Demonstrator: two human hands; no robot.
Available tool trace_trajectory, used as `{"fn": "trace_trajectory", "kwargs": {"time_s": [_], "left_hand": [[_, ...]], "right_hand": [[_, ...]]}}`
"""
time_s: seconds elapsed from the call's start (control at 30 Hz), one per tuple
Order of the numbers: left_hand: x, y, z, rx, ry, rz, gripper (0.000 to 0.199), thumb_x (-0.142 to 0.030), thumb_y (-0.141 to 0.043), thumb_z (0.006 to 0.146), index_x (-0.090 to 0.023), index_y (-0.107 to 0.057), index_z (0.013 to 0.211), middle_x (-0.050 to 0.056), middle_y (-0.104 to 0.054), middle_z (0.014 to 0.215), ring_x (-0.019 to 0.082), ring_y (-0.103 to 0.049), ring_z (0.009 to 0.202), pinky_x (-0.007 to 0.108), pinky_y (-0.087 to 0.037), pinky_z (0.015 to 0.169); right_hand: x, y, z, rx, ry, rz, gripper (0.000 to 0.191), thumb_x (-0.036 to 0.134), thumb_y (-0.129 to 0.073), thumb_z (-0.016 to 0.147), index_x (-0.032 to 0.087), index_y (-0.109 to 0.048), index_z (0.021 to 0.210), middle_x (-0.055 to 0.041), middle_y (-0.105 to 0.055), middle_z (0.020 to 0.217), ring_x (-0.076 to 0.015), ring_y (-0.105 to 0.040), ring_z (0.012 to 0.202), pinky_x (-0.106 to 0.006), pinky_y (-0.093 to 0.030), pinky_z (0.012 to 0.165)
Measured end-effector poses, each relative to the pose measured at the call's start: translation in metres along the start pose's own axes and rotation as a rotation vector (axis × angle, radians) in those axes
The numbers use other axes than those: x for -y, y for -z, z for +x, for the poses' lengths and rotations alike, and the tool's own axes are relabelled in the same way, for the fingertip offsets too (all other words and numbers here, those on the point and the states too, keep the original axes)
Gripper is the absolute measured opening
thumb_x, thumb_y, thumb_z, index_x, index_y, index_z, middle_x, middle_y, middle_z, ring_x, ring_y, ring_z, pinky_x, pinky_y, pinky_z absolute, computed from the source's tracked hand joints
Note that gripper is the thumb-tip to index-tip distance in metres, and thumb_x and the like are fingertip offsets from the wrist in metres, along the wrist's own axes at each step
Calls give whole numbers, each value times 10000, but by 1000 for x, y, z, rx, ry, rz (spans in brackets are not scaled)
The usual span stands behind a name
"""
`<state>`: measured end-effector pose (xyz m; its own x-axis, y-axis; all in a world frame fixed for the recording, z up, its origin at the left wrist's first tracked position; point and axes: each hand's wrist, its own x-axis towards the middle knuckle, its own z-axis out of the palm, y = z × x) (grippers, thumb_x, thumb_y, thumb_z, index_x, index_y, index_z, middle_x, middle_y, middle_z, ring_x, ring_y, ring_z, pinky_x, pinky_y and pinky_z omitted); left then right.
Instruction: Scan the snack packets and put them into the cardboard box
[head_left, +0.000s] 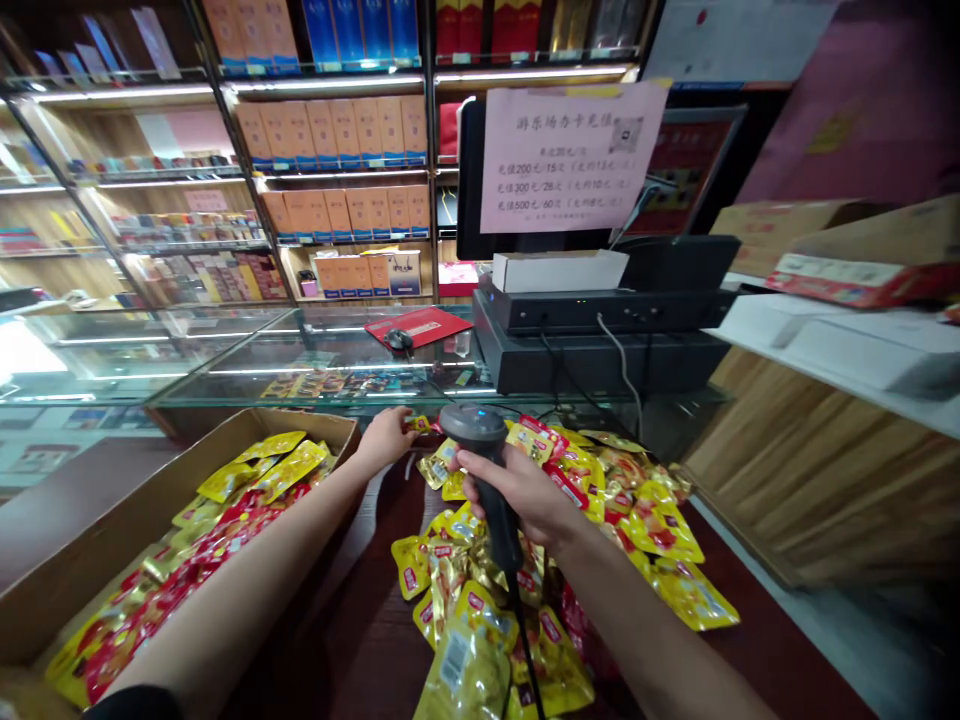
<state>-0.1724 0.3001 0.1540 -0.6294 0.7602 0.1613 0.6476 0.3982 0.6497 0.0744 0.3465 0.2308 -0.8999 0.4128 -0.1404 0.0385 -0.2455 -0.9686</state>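
My right hand (517,490) is wrapped round the handle of a black barcode scanner (474,425), whose cable runs down over the packets. Beneath and around it lies a heap of yellow and red foil snack packets (664,520) on the dark red table (352,610). My left hand (387,436) reaches to the far edge of the table, its fingers closed on a small yellow packet (418,424). To the left, a long cardboard box (97,540) holds more yellow and red packets (289,470).
Behind the table stands a glass counter (247,385) with a red mouse pad (427,326), a mouse (398,340), a cash drawer (600,362) and a monitor bearing a pink paper sign (570,155). Boxed goods fill the shelves. White boxes (870,345) sit on the right.
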Motion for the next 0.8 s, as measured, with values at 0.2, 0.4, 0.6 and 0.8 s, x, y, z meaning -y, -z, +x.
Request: {"fn": "trace_trajectory", "kwargs": {"time_s": [0.2, 0.4, 0.6, 0.8], "left_hand": [[20, -4, 7, 41, -25, 147, 151, -285, -654, 730, -202, -682, 854, 116, -692, 941, 262, -619, 942, 302, -410, 839], [19, 3, 5, 26, 10, 136, 80, -277, -555, 807, -226, -613, 787, 82, -691, 802, 245, -633, 859, 284, -398, 758], [1, 22, -7, 90, 179, -291, 161, -365, -554, 830, -230, -510, 904, 19, -657, 758, 167, -632, 665, 236, -392, 606], [-13, 50, -42, 517, 554, -974, 389, -567, -530, 806, -180, -540, 849, 30, -619, 700, 92, -536, 512, 197, -367, 482]], "right_hand": [[-2, -1, 4, -10, -19, 34, 365, 475, -680, 739, 151, -558, 858, 41, -538, 550, -68, -489, 432, -197, -372, 440], [-12, 1, 12, -29, -54, 9, 351, 473, -665, 757, 148, -583, 859, 33, -543, 556, -70, -488, 434, -199, -366, 435], [-20, 0, 15, -13, -72, -4, 346, 478, -659, 767, 150, -607, 862, 29, -534, 558, -71, -479, 441, -211, -366, 446], [-23, -4, 15, -51, -74, 31, 356, 438, -682, 760, 147, -631, 958, -20, -585, 654, -109, -530, 554, -227, -410, 472]]}}
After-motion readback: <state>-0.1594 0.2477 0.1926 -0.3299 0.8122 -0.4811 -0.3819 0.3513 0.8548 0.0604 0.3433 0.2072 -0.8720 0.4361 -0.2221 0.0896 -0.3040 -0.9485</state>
